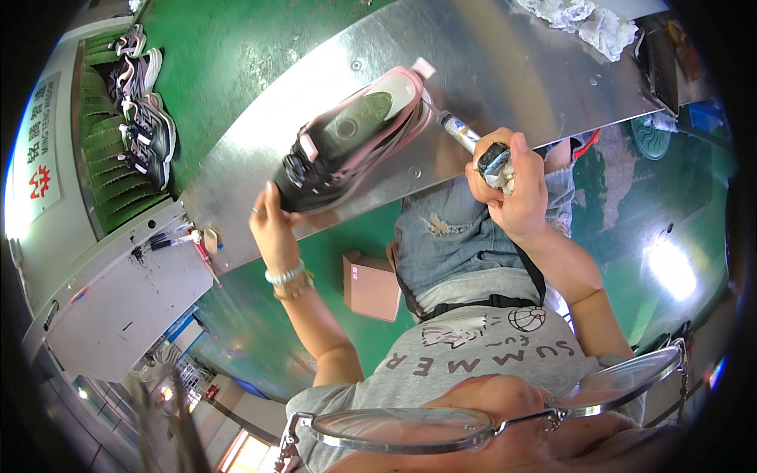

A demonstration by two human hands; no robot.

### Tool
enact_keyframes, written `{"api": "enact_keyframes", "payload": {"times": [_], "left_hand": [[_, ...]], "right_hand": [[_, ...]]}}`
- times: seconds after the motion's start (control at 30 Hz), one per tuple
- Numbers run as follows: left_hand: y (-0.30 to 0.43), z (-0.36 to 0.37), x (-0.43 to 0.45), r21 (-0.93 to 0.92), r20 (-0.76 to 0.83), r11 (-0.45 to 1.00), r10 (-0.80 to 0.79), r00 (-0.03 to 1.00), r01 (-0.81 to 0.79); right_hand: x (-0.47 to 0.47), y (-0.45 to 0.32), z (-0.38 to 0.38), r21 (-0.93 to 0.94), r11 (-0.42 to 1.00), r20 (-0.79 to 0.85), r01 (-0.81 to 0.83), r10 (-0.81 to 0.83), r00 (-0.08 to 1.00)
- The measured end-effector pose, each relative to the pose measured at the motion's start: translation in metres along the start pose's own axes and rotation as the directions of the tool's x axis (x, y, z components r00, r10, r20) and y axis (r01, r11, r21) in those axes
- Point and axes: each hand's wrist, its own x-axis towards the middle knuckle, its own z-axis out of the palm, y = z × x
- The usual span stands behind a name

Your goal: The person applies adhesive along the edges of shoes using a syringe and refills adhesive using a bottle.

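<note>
A black and pink sneaker point(349, 139) lies slantwise over a shiny metal tabletop point(473, 71), its pale heel towards the upper right. My left hand point(273, 227) grips the sneaker by its toe, the thumb partly hidden behind it. In my right hand point(517, 183) is a syringe point(459, 131), its plunger end wrapped in black and white material within my fist. The syringe's thin tip points at the outer side of the heel, near the sole edge; whether it touches cannot be told.
Several sneakers point(148, 133) stand on a green finned conveyor point(100, 171) at left. Pens or syringes point(171, 239) lie on a white ledge below it. Crumpled white paper point(606, 32) and a dark box-like holder point(657, 71) are at upper right. A cardboard box point(371, 287) sits on the green floor.
</note>
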Motion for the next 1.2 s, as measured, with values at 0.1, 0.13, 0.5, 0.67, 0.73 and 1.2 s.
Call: {"api": "enact_keyframes", "payload": {"times": [0.1,0.13,0.5,0.67,0.73,1.2], "left_hand": [[-0.011,-0.006,-0.045,-0.061,0.082,0.949,-0.305,0.949,0.310],[-0.015,-0.004,-0.056,-0.135,0.193,0.941,-0.283,0.940,0.311],[-0.037,0.017,-0.091,-0.216,0.593,0.892,-0.204,0.779,0.398],[-0.042,0.033,-0.088,-0.243,0.700,0.868,-0.151,0.698,0.432],[-0.042,0.042,-0.088,-0.279,0.726,0.861,-0.101,0.680,0.426],[-0.055,0.125,-0.109,-0.436,0.889,0.488,0.105,0.445,0.756]], "right_hand": [[-0.003,-0.004,0.003,0.029,0.997,-0.010,-0.070,0.071,0.997],[-0.004,-0.006,0.004,0.039,0.995,-0.019,-0.094,0.095,0.995],[-0.026,-0.024,0.015,-0.060,0.978,-0.062,-0.201,0.197,0.978],[-0.039,-0.026,0.007,-0.009,0.981,0.017,-0.196,0.196,0.980],[-0.043,-0.027,0.004,0.045,0.974,0.034,-0.221,0.220,0.975],[-0.084,-0.064,-0.015,-0.301,0.937,-0.029,-0.177,0.176,0.984]]}}
